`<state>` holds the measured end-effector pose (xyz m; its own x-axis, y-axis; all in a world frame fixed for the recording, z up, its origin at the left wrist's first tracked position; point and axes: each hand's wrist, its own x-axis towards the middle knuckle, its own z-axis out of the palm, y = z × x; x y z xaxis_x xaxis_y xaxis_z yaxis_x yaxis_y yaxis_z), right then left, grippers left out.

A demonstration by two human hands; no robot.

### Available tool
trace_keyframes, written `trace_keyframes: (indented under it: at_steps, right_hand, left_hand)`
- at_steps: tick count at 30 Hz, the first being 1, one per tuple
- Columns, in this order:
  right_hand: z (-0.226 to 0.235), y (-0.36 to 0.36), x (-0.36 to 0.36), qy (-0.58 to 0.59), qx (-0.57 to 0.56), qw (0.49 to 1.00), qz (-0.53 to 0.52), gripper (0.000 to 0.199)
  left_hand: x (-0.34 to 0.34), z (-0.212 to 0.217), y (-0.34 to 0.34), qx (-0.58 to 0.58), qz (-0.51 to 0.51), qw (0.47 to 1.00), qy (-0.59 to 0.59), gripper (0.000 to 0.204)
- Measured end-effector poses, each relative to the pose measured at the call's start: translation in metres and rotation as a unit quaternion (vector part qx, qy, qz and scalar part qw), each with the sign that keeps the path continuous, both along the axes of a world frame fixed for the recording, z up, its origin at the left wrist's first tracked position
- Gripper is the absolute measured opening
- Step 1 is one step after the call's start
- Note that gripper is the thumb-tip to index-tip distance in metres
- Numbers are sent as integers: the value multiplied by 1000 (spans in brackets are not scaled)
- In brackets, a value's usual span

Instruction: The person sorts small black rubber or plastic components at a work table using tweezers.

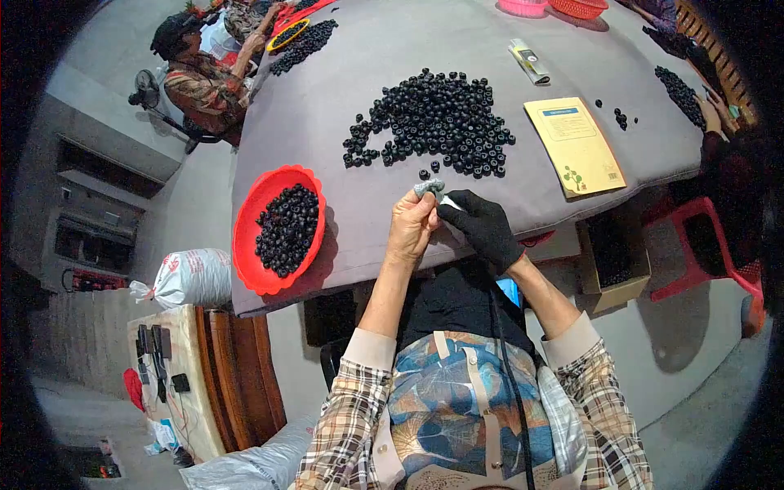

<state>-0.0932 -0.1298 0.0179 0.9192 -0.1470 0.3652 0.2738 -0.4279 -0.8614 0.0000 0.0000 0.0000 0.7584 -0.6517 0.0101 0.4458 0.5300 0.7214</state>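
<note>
My bare left hand (412,227) is closed, its thumb and fingers pinching a small crumpled grey piece (429,189) that looks like cloth. Close against it, my right hand (478,227) wears a black glove and is closed too. A bit of something white (451,203) shows at the right fingertips; its kind is hidden. Both hands are held over the near edge of the table. Just beyond them spreads a large pile of small black round parts (437,122), some showing ring-like ends. One loose black part (424,174) lies nearest my fingertips.
A red scalloped bowl (246,237) of similar parts stands at the left on the grey-covered table (367,220). To the right lie a yellow booklet (574,147) and a flat packet (529,62). Other people (204,90) sit at the far left and right, beside more black piles.
</note>
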Motion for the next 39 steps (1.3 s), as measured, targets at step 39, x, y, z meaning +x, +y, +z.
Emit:
trace_keyframes:
  at_steps: [39]
  right_hand:
    - [-1, -5, 3, -16, -74, 997, 20, 24]
  left_hand:
    - [-5, 7, 0, 26, -21, 999, -9, 13]
